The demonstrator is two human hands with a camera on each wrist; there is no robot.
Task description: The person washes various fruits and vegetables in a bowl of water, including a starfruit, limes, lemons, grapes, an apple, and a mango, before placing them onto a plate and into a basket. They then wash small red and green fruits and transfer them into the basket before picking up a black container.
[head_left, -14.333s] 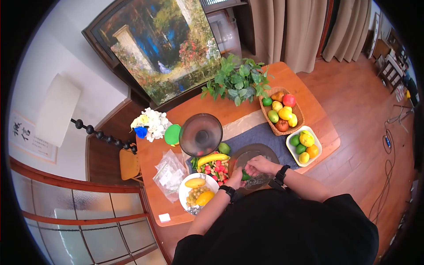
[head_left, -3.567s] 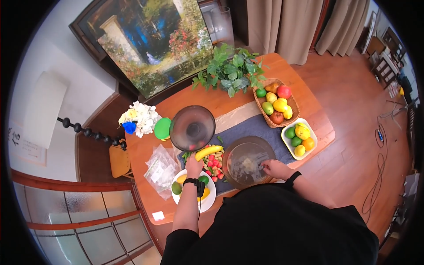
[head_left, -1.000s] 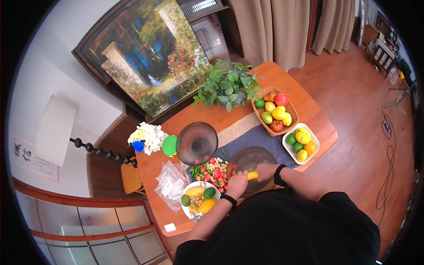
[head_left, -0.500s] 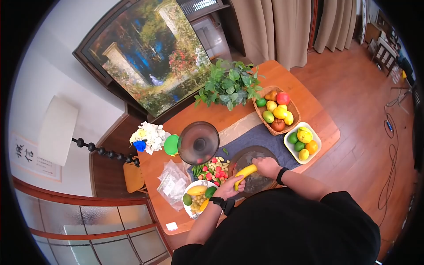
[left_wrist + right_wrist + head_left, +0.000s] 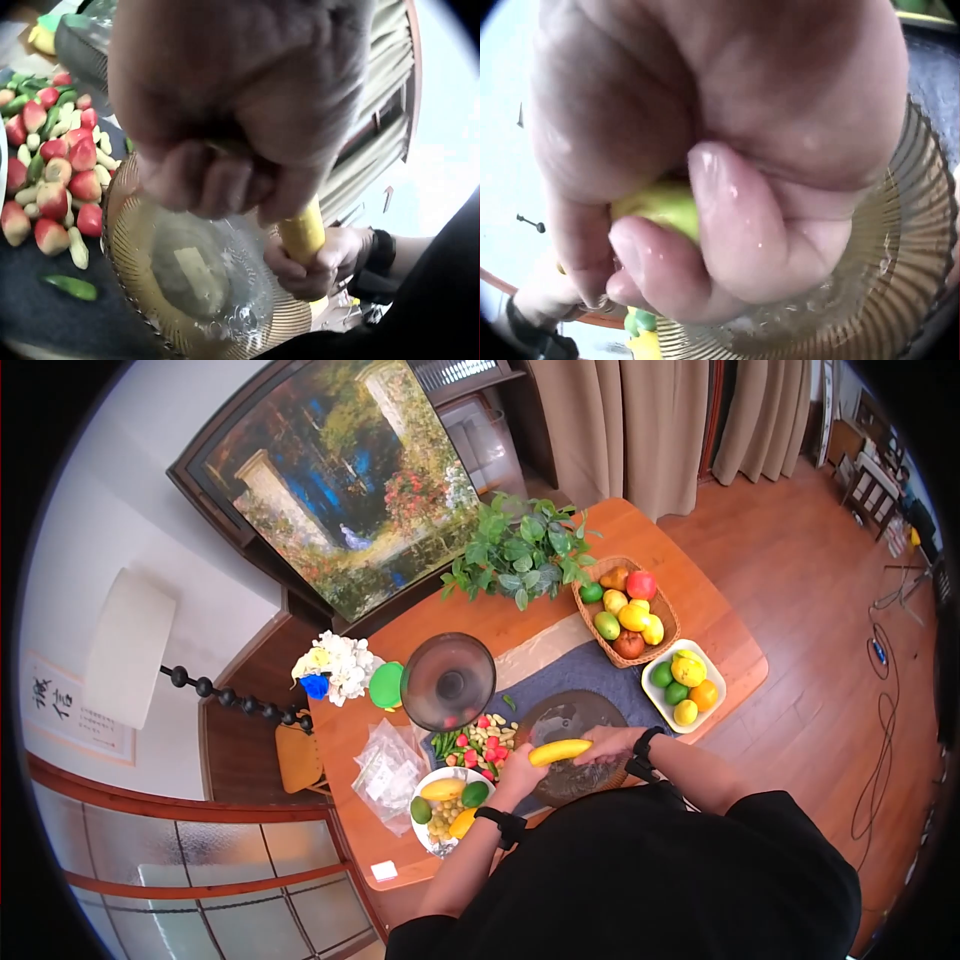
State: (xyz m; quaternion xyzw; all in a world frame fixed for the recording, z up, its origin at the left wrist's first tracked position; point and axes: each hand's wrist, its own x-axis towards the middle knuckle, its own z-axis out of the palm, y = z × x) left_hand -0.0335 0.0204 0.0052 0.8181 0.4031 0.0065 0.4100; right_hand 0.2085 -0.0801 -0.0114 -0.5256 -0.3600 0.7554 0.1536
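Note:
A yellow banana (image 5: 560, 752) lies across the front of a ribbed amber glass bowl (image 5: 139, 274) that holds water. My left hand (image 5: 518, 774) grips its left end, and my right hand (image 5: 604, 745) holds the other end. In the left wrist view the banana (image 5: 304, 234) runs from under the left fist to the right hand's fingers. Wet fingers of the right hand (image 5: 742, 225) curl round the yellow-green tip in the right wrist view. Beside the left hand is a white plate (image 5: 417, 833) with yellow and green fruit and grapes.
Red-and-cream fruit, peanuts and green peppers form a pile (image 5: 480, 743) left of the bowl. A dark glass bowl (image 5: 449, 680) stands behind it. Plastic bags (image 5: 390, 772) lie left. A wicker basket (image 5: 665, 622) and a white tray (image 5: 715, 710) of fruit stand right.
A green thing was in the hands at first. Later the left hand reached to the banana on the pile; both hands brought it over the bowl and have turned it. Green fruits have joined the plate.

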